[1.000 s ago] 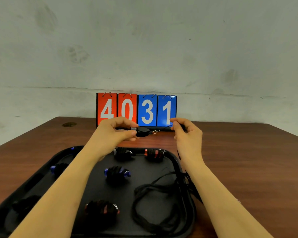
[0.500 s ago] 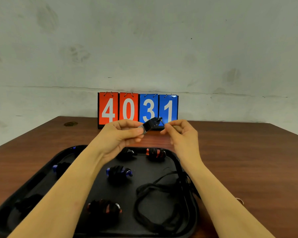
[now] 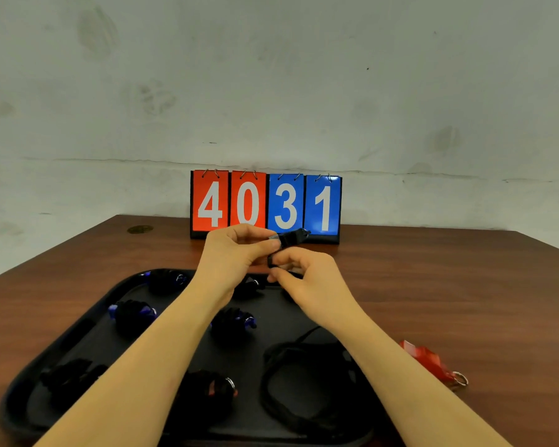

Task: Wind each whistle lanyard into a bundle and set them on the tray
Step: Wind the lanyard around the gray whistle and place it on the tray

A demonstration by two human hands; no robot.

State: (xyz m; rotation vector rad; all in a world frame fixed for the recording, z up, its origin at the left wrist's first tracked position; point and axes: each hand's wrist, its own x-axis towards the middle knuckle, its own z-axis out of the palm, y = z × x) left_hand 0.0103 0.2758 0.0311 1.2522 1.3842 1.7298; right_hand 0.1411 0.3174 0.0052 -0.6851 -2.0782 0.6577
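Winding is in hand on one black whistle, held above the far edge of the tray. Left hand pinches the whistle body between thumb and forefinger, its ring end pointing toward the scoreboard. Right hand, just below and touching the left, has its fingers curled round the black lanyard close under the whistle; whether a first turn is already laid on cannot be told. Most of that cord lies slack in a loose loop at the near right of the tray.

Judgement: the step is at its start. The next move calls for the right hand to draw cord up and lay turns round the whistle while the left keeps the body steady, with enough slack fed so the loop does not snag on the tray rim.

Finished bundles lie on the tray, at least six, some with blue ends and one showing red. A red whistle with a metal ring rests on the bench right of the tray, not yet bundled. The right forearm crosses the slack loop and may drag it.
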